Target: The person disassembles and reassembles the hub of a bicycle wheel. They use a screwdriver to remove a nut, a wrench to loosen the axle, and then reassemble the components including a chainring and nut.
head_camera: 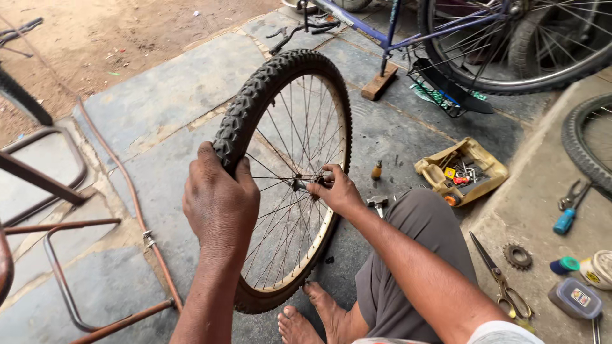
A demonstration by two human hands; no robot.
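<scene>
A bicycle wheel [268, 95] with a knobby black tyre, pale rim and thin spokes stands upright on the stone floor in front of me. My left hand [220, 200] grips the top of the tyre and holds the wheel up. My right hand [333, 189] reaches through beside the spokes, with its fingers pinched on the axle at the hub [299, 185]. My bare feet [312, 318] rest against the bottom of the wheel.
A yellow tray of small parts [462, 172], a hammer [377, 202], scissors [500, 280], a sprocket [517, 256], pliers [569, 207] and small containers [577, 298] lie to the right. An upturned blue bicycle [446, 32] stands behind. Rusty metal frames [57, 255] sit at left.
</scene>
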